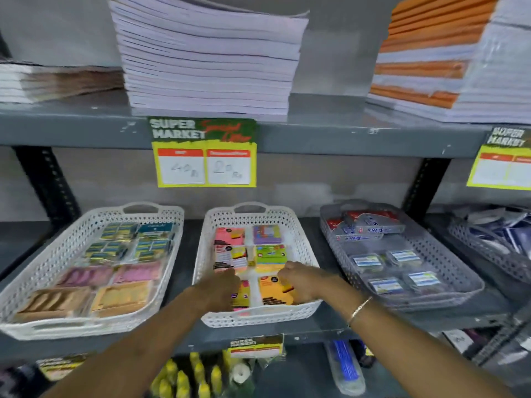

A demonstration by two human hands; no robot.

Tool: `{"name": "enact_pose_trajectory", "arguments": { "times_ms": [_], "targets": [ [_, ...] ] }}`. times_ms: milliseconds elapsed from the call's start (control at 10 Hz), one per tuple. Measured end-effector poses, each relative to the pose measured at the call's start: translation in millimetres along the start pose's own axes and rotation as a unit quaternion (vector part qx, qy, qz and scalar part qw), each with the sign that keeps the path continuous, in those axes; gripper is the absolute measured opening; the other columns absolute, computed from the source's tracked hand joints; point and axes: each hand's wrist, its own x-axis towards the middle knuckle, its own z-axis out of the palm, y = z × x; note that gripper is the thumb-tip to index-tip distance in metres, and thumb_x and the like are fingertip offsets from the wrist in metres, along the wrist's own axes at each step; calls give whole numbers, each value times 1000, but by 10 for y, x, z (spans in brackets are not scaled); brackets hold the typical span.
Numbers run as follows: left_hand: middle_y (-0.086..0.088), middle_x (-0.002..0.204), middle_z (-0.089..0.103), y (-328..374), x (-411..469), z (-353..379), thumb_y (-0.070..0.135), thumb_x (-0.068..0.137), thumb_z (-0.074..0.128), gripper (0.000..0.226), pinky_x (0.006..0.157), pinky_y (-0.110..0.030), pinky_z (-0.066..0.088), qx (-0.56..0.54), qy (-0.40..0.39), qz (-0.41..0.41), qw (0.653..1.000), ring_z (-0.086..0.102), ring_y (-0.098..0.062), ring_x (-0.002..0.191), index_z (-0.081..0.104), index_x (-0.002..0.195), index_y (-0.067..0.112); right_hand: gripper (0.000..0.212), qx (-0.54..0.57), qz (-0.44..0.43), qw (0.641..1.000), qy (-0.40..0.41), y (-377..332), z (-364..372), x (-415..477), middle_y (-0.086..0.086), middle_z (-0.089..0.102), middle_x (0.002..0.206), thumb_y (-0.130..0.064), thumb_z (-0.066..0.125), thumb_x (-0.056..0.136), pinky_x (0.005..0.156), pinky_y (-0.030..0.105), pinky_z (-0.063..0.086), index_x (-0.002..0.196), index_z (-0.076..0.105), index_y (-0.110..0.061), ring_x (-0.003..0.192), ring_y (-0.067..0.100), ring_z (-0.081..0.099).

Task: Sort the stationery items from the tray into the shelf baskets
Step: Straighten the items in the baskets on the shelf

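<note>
Fingers, left hand (222, 285): curled down into the middle white basket (298, 228), knuckles up, over the pink-and-yellow sticky-note pack (241, 295) at the basket's front-left; whether they grip it, cannot tell, tips hidden.
Fingers, right hand (298, 278): curled, touching the orange sticky-note pack (274, 290) at the basket's front-right; pinched on it or only pressing, cannot tell.
Task thing: orange pack lies flat inside the middle basket, front row, right column, long axis running front to back of the basket.
Relation for next move: orange pack sits directly under and just left of the right hand, so right hand is nearer; pink-and-yellow pack is under the left hand. Both packs at the basket's front edge, nearest the person.
Step, judged: seating or squaring the front row of packs in the basket.
Other packs: two more rows behind, pink, purple, green and yellow, toward the basket's back handle.
Neighbours on shelf (316, 225): left white basket (34, 282) with small boxes and pink and tan packs; grey basket (448, 262) to the right with clear boxes and flat cartons.
Tray: not in view.
Above: stacked notebooks (207, 58) on upper shelf, price tag (204, 153) hanging from its edge.
Blur: moderate, print unreadable.
</note>
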Motion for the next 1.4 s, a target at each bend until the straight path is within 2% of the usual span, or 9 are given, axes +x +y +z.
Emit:
{"name": "enact_pose_trajectory", "arguments": {
  "times_ms": [100,200,400,700,800,1000,1100,1300,1400],
  "targets": [
    [5,90,55,7,87,9,10,96,46,34,86,-28,52,-32,38,-25,998,61,1,67,48,127,-3,49,-10,-14,1000,13,17,18,18,17,43,129,-21,64,80,93,44,46,122,44,-4,117,34,45],
    [-4,108,55,149,-50,-123,11,91,55,35,88,-18,42,211,-57,43,975,59,-6,95,49,124,1,57,-8,-20,1000,17,9,6,27,18,46,129,-26,69,78,94,44,46,124,43,-3,118,33,46],
    [-2,118,52,43,-46,-69,26,86,63,42,97,-35,40,140,-36,-5,989,50,-27,115,49,125,18,62,-18,-11,1000,17,14,15,30,15,45,130,-31,70,77,91,42,45,126,43,-5,119,31,45],
    [-1,135,42,19,25,-69,44,83,63,60,100,-31,37,143,18,-20,989,45,-19,119,41,135,21,73,61,11,996,67,-47,-137,-207,12,44,139,-35,72,74,100,43,44,134,37,-11,126,29,43],
    [-1,132,48,379,55,-241,38,90,58,46,93,-31,42,58,135,6,989,52,-19,113,47,130,17,55,130,50,973,184,191,-343,-529,10,52,133,-28,66,81,96,40,45,130,46,-14,120,28,51],
    [-4,120,55,1410,328,-328,30,92,56,32,85,-31,41,1,230,123,965,55,-23,108,57,118,11,29,151,192,947,210,1200,-377,-1251,12,67,113,-12,59,84,85,35,49,113,60,-13,103,28,62],
    [-7,117,56,1810,549,-231,27,91,57,31,87,-31,41,6,214,154,965,54,-25,108,59,117,10,28,125,228,950,173,1690,-171,-1525,13,65,117,-9,57,84,83,31,47,111,61,-12,105,27,61],
    [-11,118,58,2481,1224,170,31,87,62,37,84,-35,48,49,69,78,993,58,-26,102,58,114,6,44,145,231,958,87,2464,375,-1723,13,55,131,-9,67,80,89,33,49,122,56,-13,114,29,57],
    [-15,118,58,2696,1438,393,35,86,65,45,83,-34,47,69,-9,12,997,57,-28,104,55,115,2,52,110,174,976,73,2667,536,-1587,16,42,145,-16,71,78,108,44,39,127,52,-17,129,31,45]
  ]
}}
